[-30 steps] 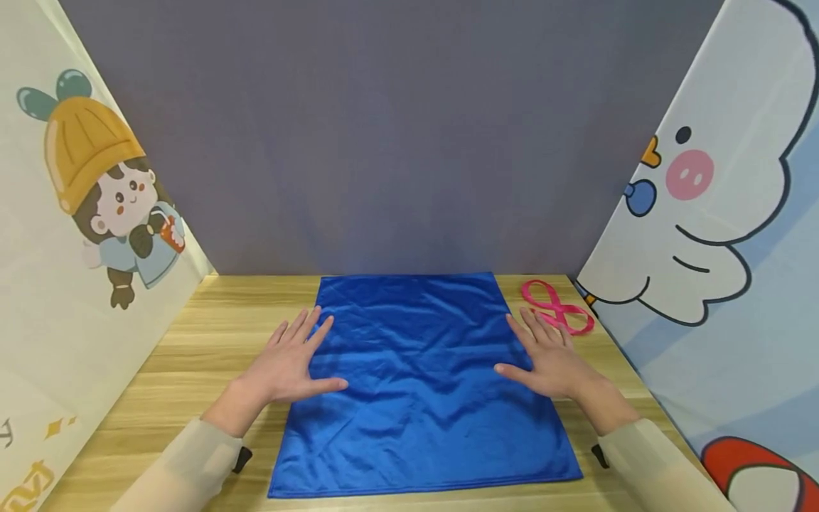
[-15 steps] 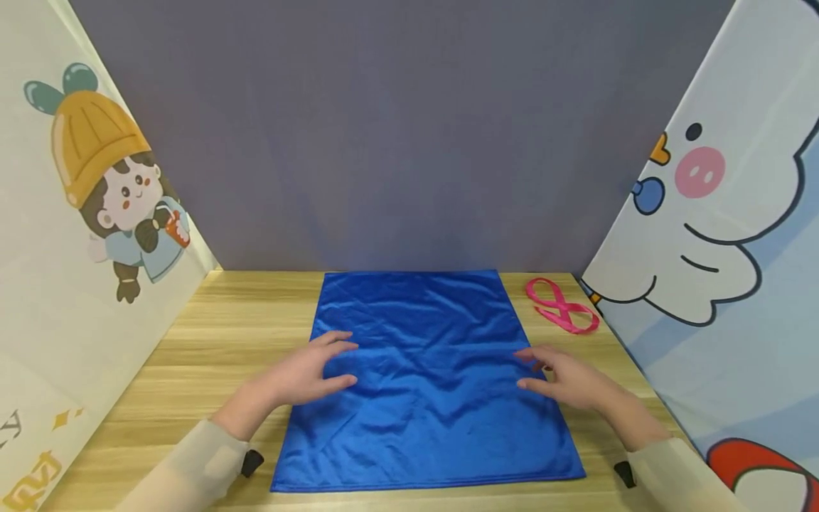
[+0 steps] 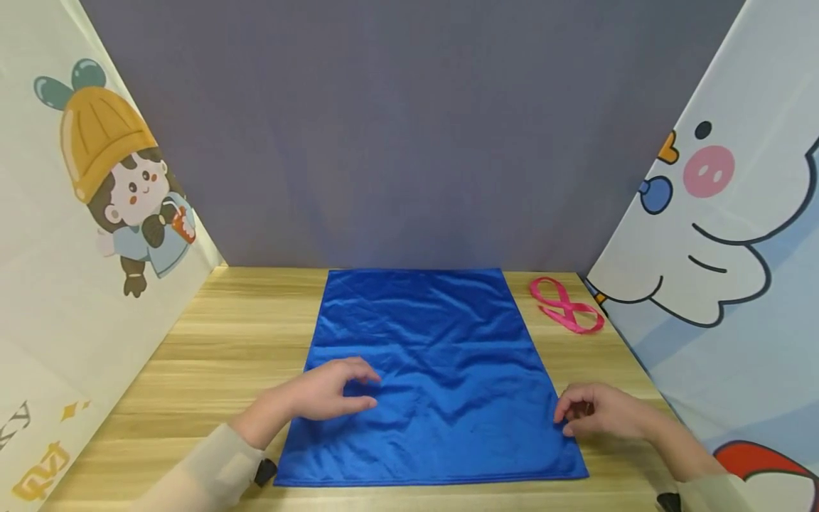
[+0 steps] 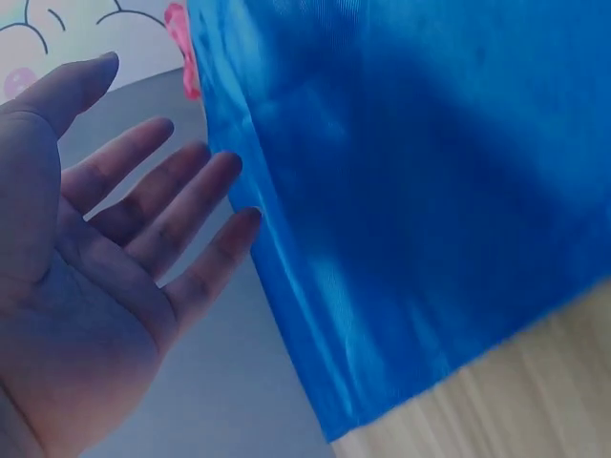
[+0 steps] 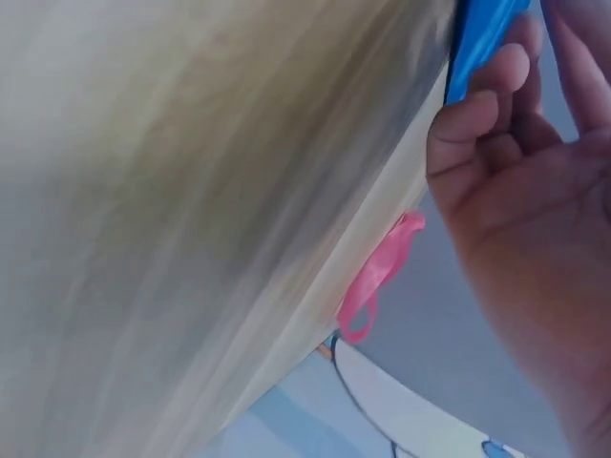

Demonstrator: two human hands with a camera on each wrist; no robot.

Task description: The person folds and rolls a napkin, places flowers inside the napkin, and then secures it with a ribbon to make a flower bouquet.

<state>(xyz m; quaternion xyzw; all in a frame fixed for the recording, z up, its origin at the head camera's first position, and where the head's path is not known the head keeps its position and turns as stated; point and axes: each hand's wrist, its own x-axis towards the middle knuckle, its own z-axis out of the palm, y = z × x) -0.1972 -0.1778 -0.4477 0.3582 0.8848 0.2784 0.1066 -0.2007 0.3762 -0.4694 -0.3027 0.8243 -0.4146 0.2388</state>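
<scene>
A blue satin cloth [image 3: 422,334] lies spread on the wooden table, slightly wrinkled. My left hand [image 3: 329,390] hovers over its left part, fingers relaxed and thumb apart; the left wrist view shows this hand [image 4: 105,248] with nothing in it. By the cloth's right edge, above the near right corner, is my right hand [image 3: 604,411]. Its fingers are loosely curled, and no cloth shows between them. In the right wrist view the right hand [image 5: 535,181] has bent fingers, with a bit of the blue cloth [image 5: 482,38] behind them.
A pink ribbon [image 3: 566,306] lies looped on the table, right of the cloth's far part. Bare wood [image 3: 237,334] extends to the left. A grey panel [image 3: 409,135] stands behind, with printed cartoon panels at both sides.
Both hands have come nearer to me from the cloth's sides. The left shifted inward over the cloth; the right moved outward toward the near right corner, its spread fingers now curled. The cloth stays flat.
</scene>
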